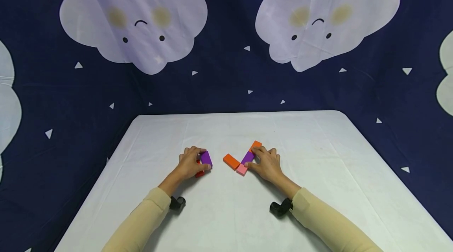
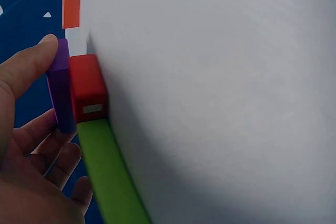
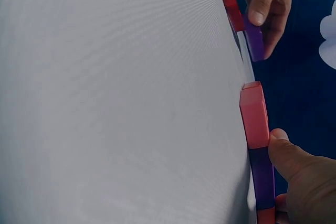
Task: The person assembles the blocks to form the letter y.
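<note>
In the head view my left hand (image 1: 191, 162) pinches a purple block (image 1: 206, 159) between thumb and fingers. That block lies against a red block (image 1: 199, 174), and a green block (image 2: 113, 171) adjoins the red one in the left wrist view. My right hand (image 1: 268, 164) holds another purple block (image 1: 247, 158), its thumb by the joint with a pink block (image 1: 242, 170). An orange block (image 1: 256, 145) touches the purple block's far end, making a slanted row. The fingers partly cover this row.
A second orange block (image 1: 231, 162) lies between the hands, its near corner close to the pink block. All the blocks are on a white-covered table (image 1: 226, 212). Behind it hangs a dark blue cloth (image 1: 226, 87) with clouds and triangles.
</note>
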`<action>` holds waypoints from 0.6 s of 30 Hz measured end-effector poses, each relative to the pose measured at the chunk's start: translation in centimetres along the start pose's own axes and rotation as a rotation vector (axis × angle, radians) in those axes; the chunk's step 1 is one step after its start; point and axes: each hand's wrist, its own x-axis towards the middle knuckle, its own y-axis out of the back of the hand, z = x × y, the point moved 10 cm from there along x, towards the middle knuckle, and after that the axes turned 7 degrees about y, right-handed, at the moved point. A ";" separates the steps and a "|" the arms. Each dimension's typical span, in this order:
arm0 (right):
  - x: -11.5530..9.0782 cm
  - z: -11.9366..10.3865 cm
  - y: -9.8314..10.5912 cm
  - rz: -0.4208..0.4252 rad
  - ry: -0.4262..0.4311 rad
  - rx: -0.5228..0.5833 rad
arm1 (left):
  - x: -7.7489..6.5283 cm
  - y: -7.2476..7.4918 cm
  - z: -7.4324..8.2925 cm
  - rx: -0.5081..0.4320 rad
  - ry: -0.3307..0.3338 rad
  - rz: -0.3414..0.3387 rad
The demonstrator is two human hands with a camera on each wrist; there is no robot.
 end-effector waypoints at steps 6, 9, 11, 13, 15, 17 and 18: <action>0.1 0.1 0.0 -0.001 0.001 0.002 | 0.7 0.1 0.2 -0.118 0.036 -0.004; 0.1 0.1 -0.1 -0.003 -0.002 0.003 | 1.2 0.0 0.5 -0.155 0.053 0.001; 0.0 0.1 -0.1 -0.004 -0.001 0.007 | 1.4 0.0 0.8 -0.171 0.060 0.014; 0.0 0.0 0.0 -0.002 0.001 0.006 | 1.7 0.0 1.1 -0.184 0.069 0.032; 0.0 0.0 0.0 -0.002 0.002 0.008 | 2.0 -0.1 1.3 -0.192 0.080 0.047; 0.0 -0.1 0.1 0.001 0.003 0.007 | 2.4 -0.1 1.5 -0.186 0.088 0.069; 0.0 -0.1 0.1 0.003 0.004 0.004 | 2.6 -0.2 1.5 -0.181 0.096 0.079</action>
